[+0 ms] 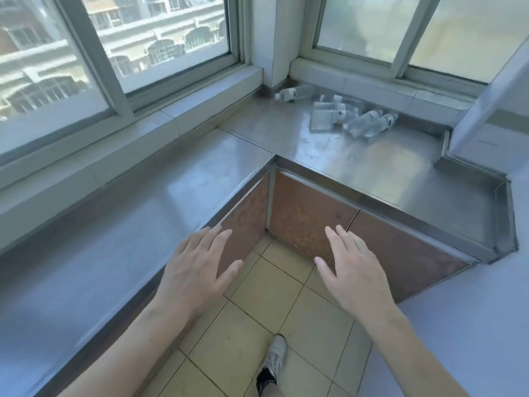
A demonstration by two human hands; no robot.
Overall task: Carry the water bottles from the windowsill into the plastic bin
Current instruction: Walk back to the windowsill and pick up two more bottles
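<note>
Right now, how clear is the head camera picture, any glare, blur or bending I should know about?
Head view: daylight through the windows leaves soft glare on the steel windowsill; the wide lens bows the window frames; the water bottles in the far corner look smeared and hard to count; the open, empty left hand and right hand are fairly sharp.
</note>
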